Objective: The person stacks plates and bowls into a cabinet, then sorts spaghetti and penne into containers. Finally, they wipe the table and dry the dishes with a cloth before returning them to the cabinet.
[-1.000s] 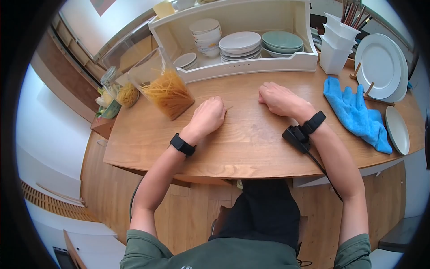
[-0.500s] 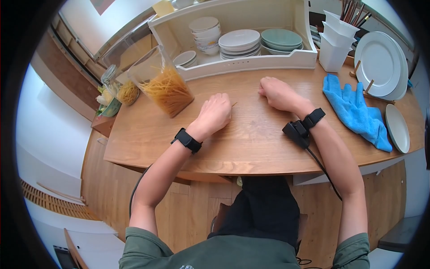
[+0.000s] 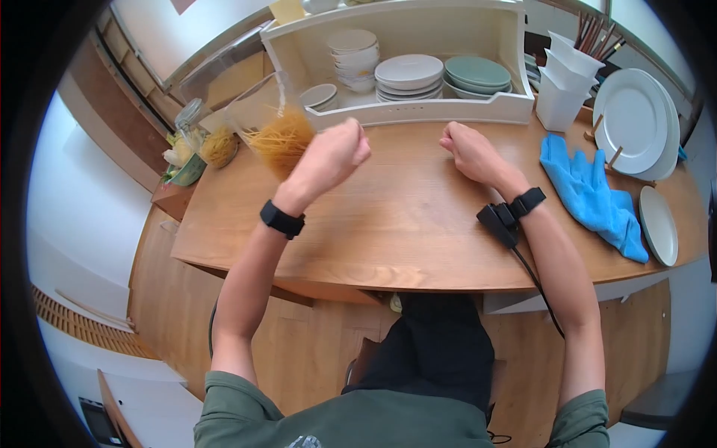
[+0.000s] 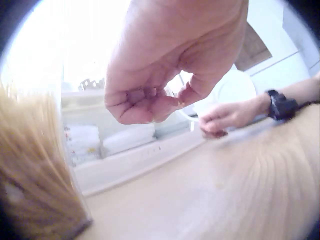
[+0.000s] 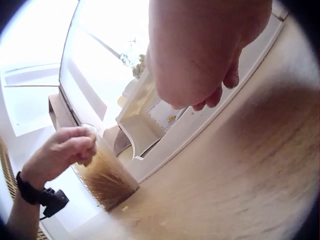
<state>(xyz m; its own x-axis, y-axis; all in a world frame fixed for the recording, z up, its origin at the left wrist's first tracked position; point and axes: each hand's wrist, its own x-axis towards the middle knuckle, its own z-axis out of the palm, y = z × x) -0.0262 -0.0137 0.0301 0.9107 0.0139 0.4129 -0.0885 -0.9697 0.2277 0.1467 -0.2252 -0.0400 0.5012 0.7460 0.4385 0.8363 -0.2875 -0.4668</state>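
Above the tabletop, my left hand (image 3: 332, 157) is raised in front of the clear container (image 3: 258, 103) of spaghetti (image 3: 282, 140), overlapping its edge in the head view. Its fingers are curled, and thumb and forefinger pinch small yellow pasta bits (image 4: 180, 104), seen in the left wrist view. Most of what the fingers enclose is hidden. Over the table's middle right, near the shelf, my right hand (image 3: 476, 154) stays loosely curled, with nothing showing in it. Its hanging fingertips appear in the right wrist view.
Behind the hands stands a white shelf (image 3: 448, 113) with stacked bowls (image 3: 352, 56) and plates (image 3: 408, 71). On the right lie a blue glove (image 3: 594, 198) and a plate (image 3: 658, 224), near racked white plates (image 3: 631, 119). A glass jar (image 3: 216, 145) stands at far left.
My left hand first shifts slightly right, then lifts and swings left toward the spaghetti container. A thin pasta piece showed at its fingertips before. The right hand stays almost in place.
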